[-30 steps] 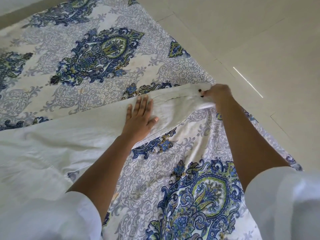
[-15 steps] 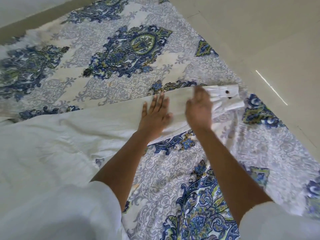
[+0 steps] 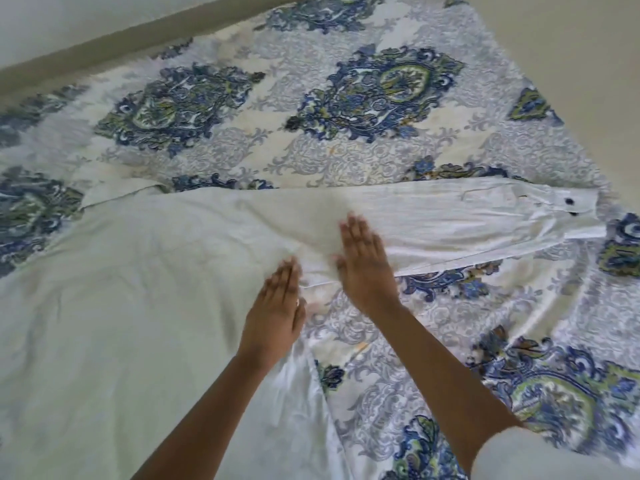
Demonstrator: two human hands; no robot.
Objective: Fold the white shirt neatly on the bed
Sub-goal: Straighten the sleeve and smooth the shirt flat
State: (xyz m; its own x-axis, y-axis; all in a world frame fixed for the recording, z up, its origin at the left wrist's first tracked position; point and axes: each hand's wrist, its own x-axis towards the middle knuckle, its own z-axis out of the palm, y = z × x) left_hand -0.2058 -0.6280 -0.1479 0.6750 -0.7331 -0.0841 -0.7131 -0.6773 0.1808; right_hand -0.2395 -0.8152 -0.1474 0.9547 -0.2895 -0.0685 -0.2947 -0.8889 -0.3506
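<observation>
The white shirt [image 3: 138, 289] lies spread over the left half of the bed. One long sleeve [image 3: 467, 220] stretches flat to the right, ending in a cuff with dark buttons [image 3: 327, 201] near the bed's right edge. My left hand [image 3: 277, 310] rests flat, palm down, where the sleeve joins the shirt's body. Beside it, my right hand [image 3: 363, 261] lies flat on the sleeve's near end with fingers together. Neither hand grips the cloth.
The bed wears a sheet [image 3: 346, 98] with blue and green paisley medallions. Pale tiled floor [image 3: 571, 39] lies beyond the bed's right edge. A wall with a brown skirting [image 3: 104, 43] runs along the far left.
My right hand let go of the cuff and slid left along the sleeve to the shoulder end. The left hand moved left and nearer too. The sleeve now lies flat.
</observation>
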